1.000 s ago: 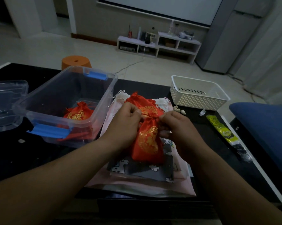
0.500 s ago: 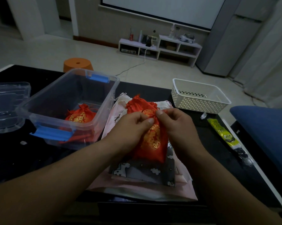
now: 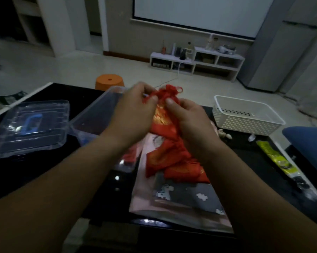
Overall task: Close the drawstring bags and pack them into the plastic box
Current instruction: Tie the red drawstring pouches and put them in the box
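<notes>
Blocked along left edge by flat clear lid (image 3: 30,128); free over bare black table (image 3: 26,168) on near side of it. Just right of lid, blocked by open-topped plastic box (image 3: 92,114). Above box's right side, taken up by left hand (image 3: 134,114) and right hand (image 3: 187,121) gripping red drawstring bag (image 3: 170,94). Crowded mid-table by pink packet stack (image 3: 143,198) under loose red bags (image 3: 159,159). Bare strip right of stack, up to yellow-green packet (image 3: 271,156) at right edge. Blocked at far right corner by white basket (image 3: 245,123).

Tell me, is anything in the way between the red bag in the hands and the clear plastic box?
Nothing visible does. The left hand and right hand hold the red bag up beside the plastic box, which is open; its lid lies apart on the left.
</notes>
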Motion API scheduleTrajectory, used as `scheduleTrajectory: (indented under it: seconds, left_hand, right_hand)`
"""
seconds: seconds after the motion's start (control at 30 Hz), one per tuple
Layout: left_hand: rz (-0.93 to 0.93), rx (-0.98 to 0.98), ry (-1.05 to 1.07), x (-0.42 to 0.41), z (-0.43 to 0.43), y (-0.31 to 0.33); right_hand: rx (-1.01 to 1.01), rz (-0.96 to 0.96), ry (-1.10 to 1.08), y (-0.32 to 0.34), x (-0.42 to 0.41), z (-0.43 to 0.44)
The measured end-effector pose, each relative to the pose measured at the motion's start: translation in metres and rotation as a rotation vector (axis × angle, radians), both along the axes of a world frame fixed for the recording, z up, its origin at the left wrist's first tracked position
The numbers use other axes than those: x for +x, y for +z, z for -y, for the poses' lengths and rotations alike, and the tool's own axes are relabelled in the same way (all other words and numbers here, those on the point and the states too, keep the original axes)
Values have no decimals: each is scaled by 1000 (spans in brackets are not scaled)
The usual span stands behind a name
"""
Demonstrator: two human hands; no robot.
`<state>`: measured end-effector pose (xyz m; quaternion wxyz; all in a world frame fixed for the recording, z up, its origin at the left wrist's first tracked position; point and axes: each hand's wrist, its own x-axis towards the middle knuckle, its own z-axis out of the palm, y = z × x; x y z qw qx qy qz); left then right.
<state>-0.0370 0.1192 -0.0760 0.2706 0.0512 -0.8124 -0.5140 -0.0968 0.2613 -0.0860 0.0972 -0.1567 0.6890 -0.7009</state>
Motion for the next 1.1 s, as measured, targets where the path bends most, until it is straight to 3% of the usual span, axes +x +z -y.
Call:
scheduleTrajectory:
  seconds: [0.2,0.3,0.37,0.43,0.5,0.8,0.87,1.0,1.1]
  left_hand:
    - [96,-90,245,-9,98,1]
    - [210,-126,203,-14,117,-14]
    - [300,-285,229,-17,118,-17]
    - [248,-402,287,-15,112,-15]
    - [128,-401,271,-13,96,-10]
    - [-111,-413,-73,-9,-10,-4]
    - [3,-485,-166,-10,-29,-12]
    - [447,-707,-264,-10,-46,-47]
    - [621,-716,-286,-11,-46,-69]
  right_hand:
    - [68,-96,124,9,8,48]
    - [68,-103,72,2,9,58]
    - [63,-104,-18,-1,4,54]
    - [66,-68,-104,-2,-1,45]
    - [70,-13,-155,0,-7,31]
    - [68,-15,-256,5,-13,-29]
    - [116,-27,-289,1,-13,-48]
    - [233,14,-301,-14,-12,-79]
    - [349,70,-222,-26,-5,-95]
